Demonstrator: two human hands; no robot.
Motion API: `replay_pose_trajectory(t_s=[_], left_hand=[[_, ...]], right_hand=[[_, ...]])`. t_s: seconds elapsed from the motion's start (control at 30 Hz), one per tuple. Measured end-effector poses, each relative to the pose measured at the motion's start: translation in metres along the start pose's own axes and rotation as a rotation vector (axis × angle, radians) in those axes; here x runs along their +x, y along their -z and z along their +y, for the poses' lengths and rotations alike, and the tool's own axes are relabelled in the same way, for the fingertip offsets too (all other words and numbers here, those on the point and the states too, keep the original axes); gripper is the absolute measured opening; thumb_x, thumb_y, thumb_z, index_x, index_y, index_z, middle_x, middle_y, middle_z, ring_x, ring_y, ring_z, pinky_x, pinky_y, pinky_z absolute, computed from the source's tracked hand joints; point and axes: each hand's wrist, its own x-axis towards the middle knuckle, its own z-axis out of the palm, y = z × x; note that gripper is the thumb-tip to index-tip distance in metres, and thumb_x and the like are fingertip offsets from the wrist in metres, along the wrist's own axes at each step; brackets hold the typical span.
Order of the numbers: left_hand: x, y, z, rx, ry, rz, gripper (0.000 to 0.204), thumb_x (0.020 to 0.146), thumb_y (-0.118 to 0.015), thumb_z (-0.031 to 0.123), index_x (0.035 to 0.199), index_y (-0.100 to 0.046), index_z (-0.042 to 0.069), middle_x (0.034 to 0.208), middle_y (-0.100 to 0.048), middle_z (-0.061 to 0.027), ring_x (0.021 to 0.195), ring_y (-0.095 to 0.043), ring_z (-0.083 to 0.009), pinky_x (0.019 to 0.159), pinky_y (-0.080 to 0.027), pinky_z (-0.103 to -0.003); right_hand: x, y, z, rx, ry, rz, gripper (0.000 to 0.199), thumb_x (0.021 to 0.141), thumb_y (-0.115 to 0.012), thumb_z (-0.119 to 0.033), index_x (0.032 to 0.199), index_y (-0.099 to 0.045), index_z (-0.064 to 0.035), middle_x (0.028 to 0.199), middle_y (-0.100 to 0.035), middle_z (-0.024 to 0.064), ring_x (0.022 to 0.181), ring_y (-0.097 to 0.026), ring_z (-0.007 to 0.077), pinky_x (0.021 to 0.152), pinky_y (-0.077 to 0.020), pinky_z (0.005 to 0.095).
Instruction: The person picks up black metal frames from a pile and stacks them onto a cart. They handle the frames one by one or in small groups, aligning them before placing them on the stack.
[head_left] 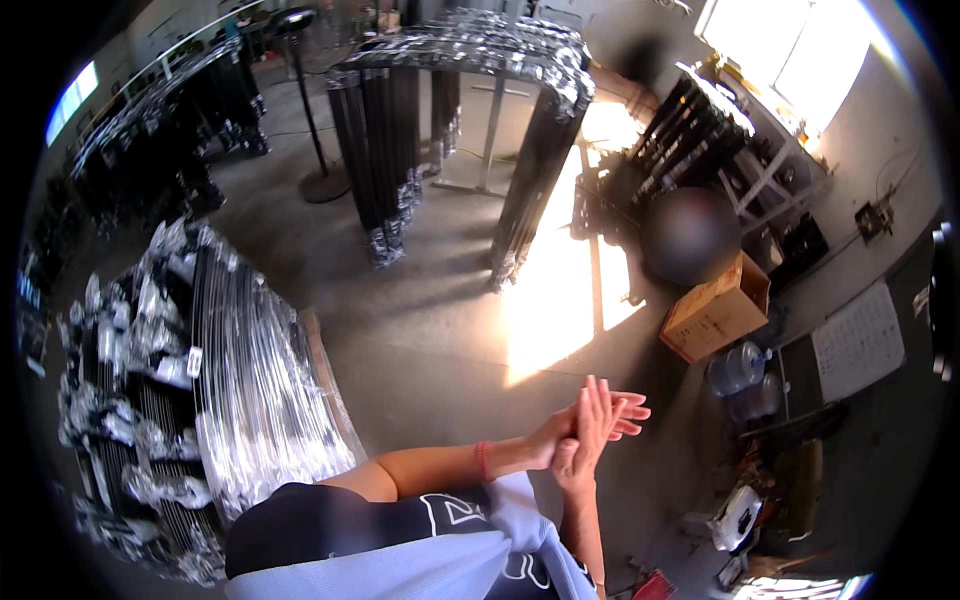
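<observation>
My left hand [548,443], with a red band at its wrist, lies palm to palm against my right hand [590,440]. The left fingers stretch out to the right behind the right hand, slightly apart. My right fingers are straight and point up and away from me. No object shows in either hand. Both are held in front of my body, above the grey floor [420,330].
Plastic-wrapped dark metal frames [265,370] are stacked at my left. Ahead, more wrapped frames [540,160] hang over a stand. An open cardboard box [700,320], water jugs [738,368] and a whiteboard [858,340] are on the right.
</observation>
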Motion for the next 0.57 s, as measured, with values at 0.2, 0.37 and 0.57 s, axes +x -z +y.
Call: replay_pose_trajectory(t_s=[0.2, 0.37, 0.57], left_hand=[[0.111, 0.03, 0.008, -0.08, 0.121, -0.02, 0.063, 0.093, -0.021, 0.049, 0.136, -0.023, 0.003, 0.139, -0.029, -0.011, 0.128, -0.029, -0.0225, 0.106, -0.02, -0.033], [0.24, 0.097, 0.042, 0.196, 0.185, -0.124, 0.054, 0.093, -0.038, 0.037, 0.138, -0.024, 0.009, 0.141, -0.027, -0.0092, 0.131, -0.024, -0.0197, 0.105, -0.019, -0.035], [0.379, 0.194, 0.139, 0.599, 0.028, 0.002, 0.037, 0.092, -0.044, 0.018, 0.123, -0.044, -0.003, 0.117, -0.053, -0.016, 0.106, -0.053, -0.0252, 0.095, -0.037, -0.035]], right_hand=[[0.031, 0.004, 0.113, -0.211, -0.151, 0.173, 0.054, 0.093, -0.023, -0.037, 0.125, -0.045, 0.0, 0.134, -0.039, 0.016, 0.129, -0.028, 0.0307, 0.107, -0.0054, 0.0461], [0.081, 0.01, 0.248, -0.174, -0.453, 0.096, 0.05, 0.085, -0.048, -0.009, 0.133, -0.034, -0.0055, 0.136, -0.035, 0.0164, 0.13, -0.027, 0.0315, 0.107, -0.0057, 0.0489], [0.193, 0.017, 0.414, 0.435, -0.818, 0.118, 0.034, 0.09, -0.045, -0.006, 0.124, -0.047, -0.0007, 0.118, -0.054, 0.0165, 0.103, -0.055, 0.0231, 0.09, -0.0426, 0.0307]])
